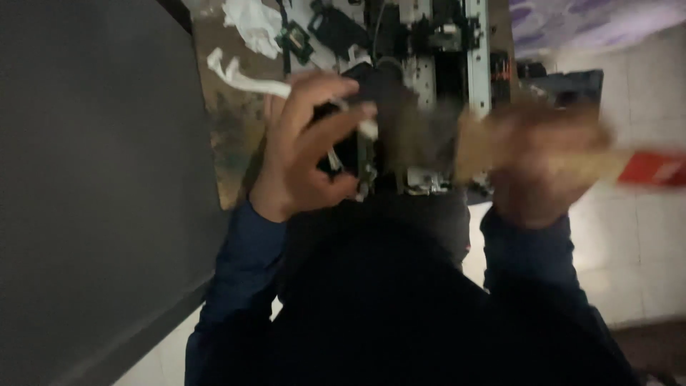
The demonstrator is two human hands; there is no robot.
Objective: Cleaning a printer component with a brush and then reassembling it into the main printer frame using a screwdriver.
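Observation:
My left hand [304,143] grips a dark electronic part [357,136] with a small circuit board and white wires, held up in front of me. A white ribbon or cable [243,80] runs from it up to the left. My right hand [543,164] is heavily blurred by motion; it holds a brush with a wooden handle and a red end [654,170], its bristles [421,136] against the dark part. Dark blue sleeves cover both arms.
Beyond the hands lies a dismantled machine [429,43] with metal rails, black parts and a green board [294,39] on a brown worn surface [229,143]. Crumpled white cloth [250,21] sits at the top. A dark wall fills the left; pale floor tiles [636,243] are at right.

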